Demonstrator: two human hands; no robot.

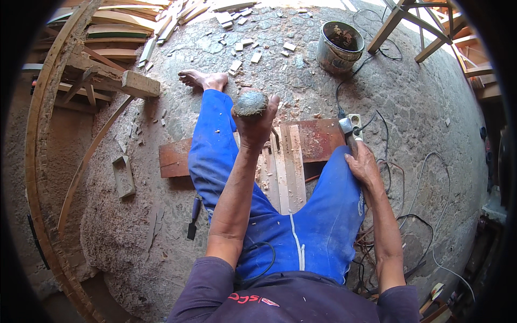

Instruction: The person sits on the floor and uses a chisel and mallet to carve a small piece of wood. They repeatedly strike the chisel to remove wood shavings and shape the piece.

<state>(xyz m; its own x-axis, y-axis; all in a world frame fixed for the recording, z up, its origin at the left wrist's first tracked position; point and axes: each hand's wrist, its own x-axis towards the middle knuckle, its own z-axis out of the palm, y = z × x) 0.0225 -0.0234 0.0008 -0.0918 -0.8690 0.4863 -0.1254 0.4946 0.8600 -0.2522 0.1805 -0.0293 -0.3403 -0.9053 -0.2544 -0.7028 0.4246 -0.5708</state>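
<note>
My left hand (pixel 256 129) is raised between my legs, its fingers wrapped round a tool with a round, frayed grey end (pixel 251 103). That end faces up, and the hand hides the tool's lower part. Beside my right knee, my right hand (pixel 364 166) grips what looks like a hammer (pixel 351 143), with a grey head and a short dark handle. Pale wooden strips (pixel 291 161) lie lengthwise between my thighs, sprinkled with shavings. They rest against a reddish-brown plank (pixel 318 139) that runs crosswise under my legs. A dark, bent metal piece (pixel 276 139) shows just beyond my left wrist.
A blue-handled chisel (pixel 194 219) and a small wooden box (pixel 123 176) lie on the left. A dirty bucket (pixel 339 47) stands far right. Cables surround a white power strip (pixel 353 123). Curved wooden frames (pixel 54 107) rise on the left; offcuts (pixel 237 64) litter the floor.
</note>
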